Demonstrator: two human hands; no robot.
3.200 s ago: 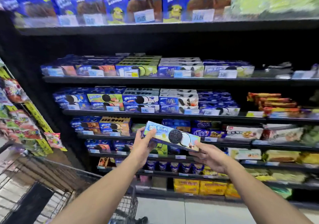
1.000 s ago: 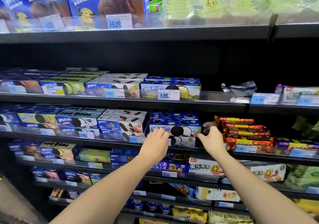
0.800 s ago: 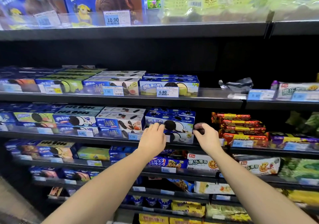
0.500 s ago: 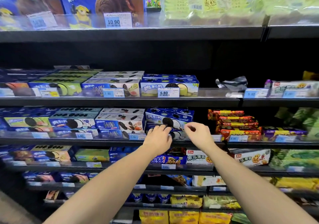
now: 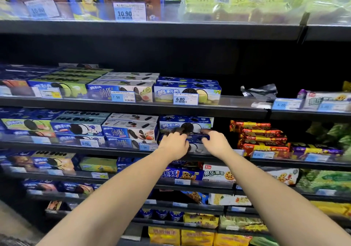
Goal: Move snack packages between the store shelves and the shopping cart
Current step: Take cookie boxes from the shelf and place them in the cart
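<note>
Two bare forearms reach up from below. The left hand (image 5: pixel 173 146) bends its fingers against the front of a blue cookie box (image 5: pixel 197 125), tips on the printed face. The right hand (image 5: pixel 216 144) lays a finger along the box's lower edge. Real grasp or just a press? Cannot tell for either hand. The box sits on top of another blue box (image 5: pixel 196 138) on the dark shelf (image 5: pixel 95 148), with red-and-yellow packs (image 5: pixel 262 137) to its right. One shelf higher is a 6.80 price tag (image 5: pixel 185 99).
</note>
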